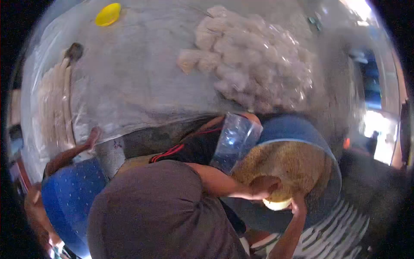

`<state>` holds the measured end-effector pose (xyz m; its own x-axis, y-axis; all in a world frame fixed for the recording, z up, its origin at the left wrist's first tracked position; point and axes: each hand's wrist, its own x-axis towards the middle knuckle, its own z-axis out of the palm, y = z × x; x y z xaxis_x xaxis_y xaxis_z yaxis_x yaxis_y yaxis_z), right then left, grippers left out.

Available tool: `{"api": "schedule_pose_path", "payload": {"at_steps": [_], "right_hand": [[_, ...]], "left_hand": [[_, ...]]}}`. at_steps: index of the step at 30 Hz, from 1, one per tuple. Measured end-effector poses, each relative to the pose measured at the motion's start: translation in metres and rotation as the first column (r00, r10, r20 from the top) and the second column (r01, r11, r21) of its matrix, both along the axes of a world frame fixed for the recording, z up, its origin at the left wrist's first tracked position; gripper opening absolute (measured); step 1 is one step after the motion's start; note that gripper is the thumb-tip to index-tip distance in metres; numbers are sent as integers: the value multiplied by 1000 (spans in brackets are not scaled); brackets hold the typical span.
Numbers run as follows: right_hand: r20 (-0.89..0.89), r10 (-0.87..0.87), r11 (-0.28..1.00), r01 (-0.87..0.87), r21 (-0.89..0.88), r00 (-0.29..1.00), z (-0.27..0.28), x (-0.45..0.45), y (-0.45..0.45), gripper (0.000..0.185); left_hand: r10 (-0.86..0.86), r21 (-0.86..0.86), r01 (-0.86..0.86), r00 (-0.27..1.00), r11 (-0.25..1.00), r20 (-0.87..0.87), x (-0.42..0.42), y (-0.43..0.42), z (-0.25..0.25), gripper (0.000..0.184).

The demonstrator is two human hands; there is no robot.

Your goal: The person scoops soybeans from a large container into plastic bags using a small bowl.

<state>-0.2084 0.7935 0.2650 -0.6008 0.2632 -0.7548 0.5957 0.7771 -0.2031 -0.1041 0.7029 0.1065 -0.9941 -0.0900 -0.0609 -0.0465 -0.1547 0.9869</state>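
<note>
A large blue tub [297, 127] holds loose brown grain-like material [297, 159]. My right hand [297, 205] grips the edge of a small pale yellow bowl [277, 204] inside the tub. Just above that bowl, my left hand [265, 188] reaches over the brown material; its fingers are dark and blurred, so what they hold, if anything, is unclear. A clear plastic bag [237, 137] lies across my lap, beside the tub's rim.
Filled clear bags [258, 60] are heaped on a grey plastic sheet [138, 56]. A yellow bowl [108, 14] sits far left on it, above a row of long pale packs [54, 108]. A person in blue [75, 198] is close by at the left.
</note>
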Motion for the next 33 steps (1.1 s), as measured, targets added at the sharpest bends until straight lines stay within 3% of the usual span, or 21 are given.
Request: {"api": "schedule_pose_path", "payload": {"at_steps": [1, 3, 4, 6, 7, 9, 13, 15, 16, 19, 20, 23, 25, 26, 27, 28, 29, 30, 31, 32, 33], "right_hand": [[-23, 212, 975, -213, -55, 977, -17, -10, 34, 60], [-161, 575, 795, -594, -120, 802, -53, -33, 96, 50], [-112, 563, 815, -573, -89, 819, -60, -34, 92, 51], [180, 309, 939, -329, 99, 934, -51, -13, 39, 52], [228, 257, 947, -292, 136, 939, -49, -18, 24, 53], [271, 314, 929, -354, 112, 910, -60, -45, 35, 57], [63, 91, 994, -87, -67, 994, -67, -30, 90, 56], [-142, 235, 971, -228, 66, 962, -86, -12, 100, 54], [-222, 400, 911, -360, 200, 889, -101, -16, 94, 52], [-303, 718, 680, -538, 498, 627, -138, 22, 64, 49], [-324, 732, 669, -540, 510, 600, -147, 29, 62, 49], [-330, 545, 826, -427, 367, 771, -176, 25, 80, 45], [-397, 586, 791, -391, 471, 706, -186, 26, 87, 44], [-473, 512, 849, -341, 403, 717, -164, 32, 79, 43], [-542, 431, 898, -288, 332, 722, -114, 44, 62, 42], [-604, 347, 937, -237, 257, 717, -79, 51, 56, 41], [-669, 196, 975, -212, 58, 717, -69, 54, 63, 40], [-705, 40, 971, -194, -140, 709, -60, 56, 72, 39], [-716, -72, 944, -184, -274, 695, -40, 60, 72, 36], [-710, -183, 898, -179, -403, 680, -20, 64, 72, 32], [-709, -244, 870, -173, -462, 662, 22, 76, 58, 27]], "left_hand": [[-19, 72, 20, 1000, 997, -10, 0, 10, -5, 29], [-55, 215, 60, 998, 975, -29, -4, 28, -18, 40], [-67, 250, 65, 998, 966, -2, -3, 22, -22, 37], [-90, 320, 69, 995, 945, 52, 0, 10, -25, 31], [131, -130, -130, 991, 983, 2, 0, 29, -46, 25], [109, -79, -106, 993, 991, 43, -11, 41, -54, 22], [51, -69, -47, 997, 996, 62, -5, 48, -72, 18], [38, -67, -31, 993, 997, 113, 7, 37, -58, 17], [120, -46, -120, 993, 992, -6, -21, 64, -102, 17], [159, -152, -170, 984, 974, -80, -13, 36, -60, 15], [166, -77, -174, 981, 982, -95, -13, 34, -54, 15], [146, -229, -163, 985, 960, -89, -11, 14, -31, 13], [146, -362, -235, 955, 902, -258, -15, -15, -9, 15], [29, -559, -155, 974, 815, -226, -24, -35, 0, 17], [-57, -637, 65, 998, 768, 33, -26, -50, 32, 20], [-135, -573, 139, 990, 808, 49, -35, -61, 30, 20], [-214, -504, 215, 975, 836, 60, -42, -76, 28, 21], [-300, -78, 309, 948, 948, 111, -44, -89, 37, 29], [-400, 358, 336, 908, 871, 123, -47, -104, 48, 39], [-380, -110, 377, 925, 920, -11, -50, -105, 44, 51], [-336, -556, 210, 932, 804, -134, -53, -106, 39, 65]]}}
